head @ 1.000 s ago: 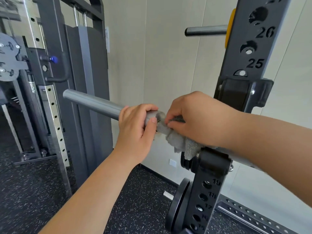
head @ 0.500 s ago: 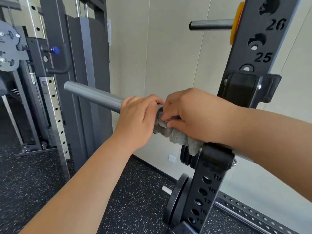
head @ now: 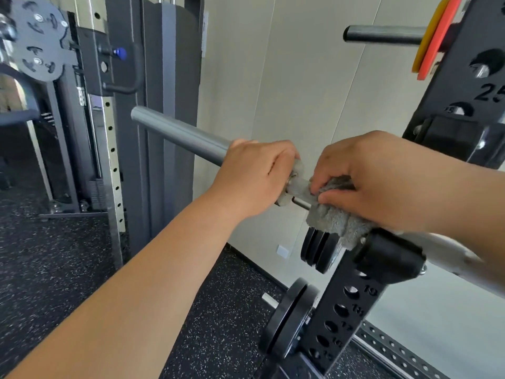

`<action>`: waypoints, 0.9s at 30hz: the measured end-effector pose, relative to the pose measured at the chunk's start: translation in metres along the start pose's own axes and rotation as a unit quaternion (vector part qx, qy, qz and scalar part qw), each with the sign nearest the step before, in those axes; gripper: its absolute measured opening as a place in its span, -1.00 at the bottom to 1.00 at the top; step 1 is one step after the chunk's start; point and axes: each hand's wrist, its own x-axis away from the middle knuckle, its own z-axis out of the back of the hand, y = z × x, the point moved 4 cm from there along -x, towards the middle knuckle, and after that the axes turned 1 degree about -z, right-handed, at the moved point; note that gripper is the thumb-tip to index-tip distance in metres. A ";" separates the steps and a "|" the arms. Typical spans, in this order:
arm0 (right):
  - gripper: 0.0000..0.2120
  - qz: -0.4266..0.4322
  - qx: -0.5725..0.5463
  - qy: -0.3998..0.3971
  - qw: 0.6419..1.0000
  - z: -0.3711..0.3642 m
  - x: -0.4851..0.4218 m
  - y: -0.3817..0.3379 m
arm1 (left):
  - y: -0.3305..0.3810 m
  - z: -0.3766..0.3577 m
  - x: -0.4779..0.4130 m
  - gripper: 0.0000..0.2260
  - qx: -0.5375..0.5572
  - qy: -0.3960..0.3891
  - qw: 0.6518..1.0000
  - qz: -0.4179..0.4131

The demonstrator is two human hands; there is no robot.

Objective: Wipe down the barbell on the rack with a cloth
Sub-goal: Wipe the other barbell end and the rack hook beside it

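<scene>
Standing at the right of the view, the rack upright (head: 347,313) carries the barbell (head: 180,135) in a black hook (head: 390,258). The barbell lies across the frame. Its grey sleeve runs up and left to a free end, and its shaft passes through the hook and out to the right. Black plates (head: 318,250) hang on the rack just behind the hook, below the bar.

The left hand (head: 254,173) grips the inner end of the sleeve. Its fingers are curled over the top and closed fully round it, next to the collar (head: 298,167). The right hand (head: 388,181) sits over the shaft between collar and hook. Its fingers are bent down and its thumb is drawn in, pinching a grey cloth (head: 336,220) against the shaft. The loose part of the cloth hangs below the hand and touches the top of the hook.

Change: half a second ago the two hands were touching and the collar was covered. They are now apart, and the collar and a short bare stretch of shaft (head: 300,187) show between them. The right fingertips (head: 317,188) press the cloth edge at the right end of that stretch.

Judgement: the cloth appears to be working the short section beside the hook, with the left hand steadying the bar. The long sleeve and the shaft beyond the hook probably remain to be wiped, so the task looks to be at an early stage.
</scene>
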 end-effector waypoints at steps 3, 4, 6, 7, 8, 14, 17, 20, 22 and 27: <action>-0.82 -0.005 -0.048 0.013 0.999 0.000 -0.002 0.001 | -0.007 0.004 -0.010 -0.49 -0.032 -0.052 0.998 0.017; -0.80 -0.004 -0.043 0.025 0.999 -0.004 -0.005 0.001 | -0.010 0.005 -0.013 -0.41 -0.038 -0.059 0.997 0.022; -0.79 0.013 -0.010 0.048 0.999 -0.013 -0.012 0.000 | -0.015 0.005 -0.015 -0.35 -0.031 -0.052 0.998 0.027; -0.79 0.023 0.003 0.047 0.999 -0.014 -0.013 0.000 | -0.017 0.003 -0.014 -0.37 -0.024 -0.044 0.998 0.028; -0.79 0.032 0.006 0.037 0.999 -0.012 -0.012 0.001 | -0.018 0.002 -0.012 -0.43 -0.019 -0.035 0.999 0.030; -0.85 0.060 -0.028 0.029 0.997 -0.007 -0.006 0.007 | -0.014 0.000 -0.010 -0.58 -0.001 -0.009 0.999 0.033; -0.87 0.095 0.012 0.059 0.994 -0.019 -0.016 -0.002 | -0.013 0.001 -0.013 -0.60 -0.013 -0.029 0.999 0.040; -0.85 0.091 0.003 0.037 0.995 -0.016 -0.011 -0.002 | -0.014 0.000 -0.012 -0.58 -0.003 -0.015 0.999 0.045; -0.84 0.076 -0.009 0.001 0.997 -0.013 -0.006 0.001 | -0.016 0.000 -0.010 -0.58 0.008 0.001 0.999 0.049; -0.85 0.039 -0.062 0.045 0.996 -0.019 -0.017 0.007 | -0.014 -0.001 -0.010 -0.58 0.002 0.008 0.999 0.040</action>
